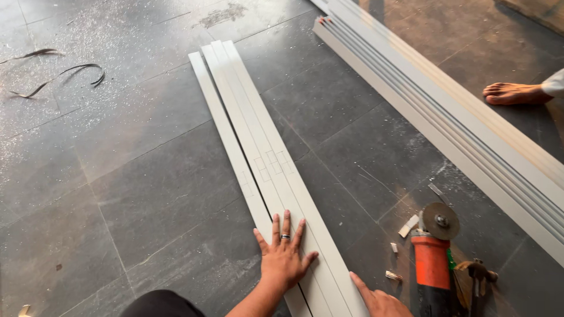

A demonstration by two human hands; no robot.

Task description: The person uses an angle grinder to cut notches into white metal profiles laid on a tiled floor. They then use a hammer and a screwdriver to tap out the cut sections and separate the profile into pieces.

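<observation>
Your left hand [284,256] lies spread flat on the pale strips [267,170]; your right hand [379,302] touches their edge, grip unclear. Risk: angle grinder [433,258] at 3 o'clock sits near; a careless reach could catch its disc.

The left hand [284,252] lies flat, fingers spread, on pale long strips [258,158] on the dark tiled floor [147,188]. The right hand [379,300] touches their edge, near an orange angle grinder [433,258].

No packages, labels, signs or screens visible anywhere on dark tiled floor [147,194].
</observation>
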